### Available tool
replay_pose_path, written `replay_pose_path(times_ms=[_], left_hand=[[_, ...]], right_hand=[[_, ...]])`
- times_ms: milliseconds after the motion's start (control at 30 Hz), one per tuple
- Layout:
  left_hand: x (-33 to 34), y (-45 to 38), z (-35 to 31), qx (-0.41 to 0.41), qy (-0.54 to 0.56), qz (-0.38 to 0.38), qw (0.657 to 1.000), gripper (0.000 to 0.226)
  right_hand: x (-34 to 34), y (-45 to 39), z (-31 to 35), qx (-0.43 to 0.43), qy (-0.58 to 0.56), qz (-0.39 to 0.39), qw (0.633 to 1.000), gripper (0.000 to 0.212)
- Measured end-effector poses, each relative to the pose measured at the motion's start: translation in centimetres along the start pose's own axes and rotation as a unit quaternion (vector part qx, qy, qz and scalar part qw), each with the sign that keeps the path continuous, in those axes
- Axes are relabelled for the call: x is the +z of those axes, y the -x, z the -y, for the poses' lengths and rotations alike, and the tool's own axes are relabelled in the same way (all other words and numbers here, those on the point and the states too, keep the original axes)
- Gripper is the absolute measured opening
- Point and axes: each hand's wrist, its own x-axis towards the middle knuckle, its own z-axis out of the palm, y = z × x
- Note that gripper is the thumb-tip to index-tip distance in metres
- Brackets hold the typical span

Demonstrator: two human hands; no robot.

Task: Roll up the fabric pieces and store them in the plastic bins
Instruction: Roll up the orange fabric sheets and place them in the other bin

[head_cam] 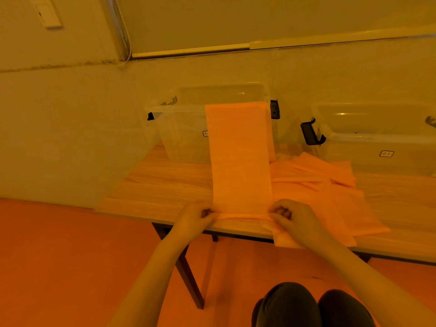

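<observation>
— Fabric strip (240,159): where does it lie?

— Flat on the counter (160,182), running straight away from both hands. Its far end is draped up against the front wall and over the rim of the left clear bin (181,135). Its near end sits between the two hands, at the counter's front edge, bunched into a thin fold or the first turn of a roll.

— And the grip of each hand?

— The left hand (197,219) pinches the left corner of that near end, fingers curled in on the cloth. The right hand (293,219) does the same on the right corner, thumb and fingertips clamped on the fabric.

— Anything else close to them?

— Under and beyond the right hand lies a loose pile of fabric pieces (330,192), overlapping each other, one hanging a little over the counter's front edge below the right wrist. Farther off past that pile stands the right clear bin (382,147), with a black latch on its left end. Both bins stand against the wall; I cannot tell if anything is inside them.
</observation>
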Motion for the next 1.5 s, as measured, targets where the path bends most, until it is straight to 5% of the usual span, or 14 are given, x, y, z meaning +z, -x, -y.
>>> replay_pose_path(times_ms=[133,500,1167,1500], left_hand=[[0.4,-0.1,-0.2,-0.01,0.032,-0.033,0.999,0.022],[-0.1,0.0,0.4,0.019,0.017,0.012,1.0,0.014],[0.5,-0.3,-0.1,-0.004,0.012,-0.051,0.999,0.006],[-0.2,-0.4,0.8,0.017,0.023,-0.002,1.0,0.014]], right_hand=[[0.1,-0.2,0.2,0.009,-0.001,-0.018,1.0,0.011],[-0.1,0.0,-0.2,-0.031,-0.01,0.014,0.999,0.014],[0.4,-0.5,0.1,0.002,-0.002,-0.025,1.0,0.008],[0.1,-0.4,-0.3,-0.032,0.013,0.004,0.999,0.011]])
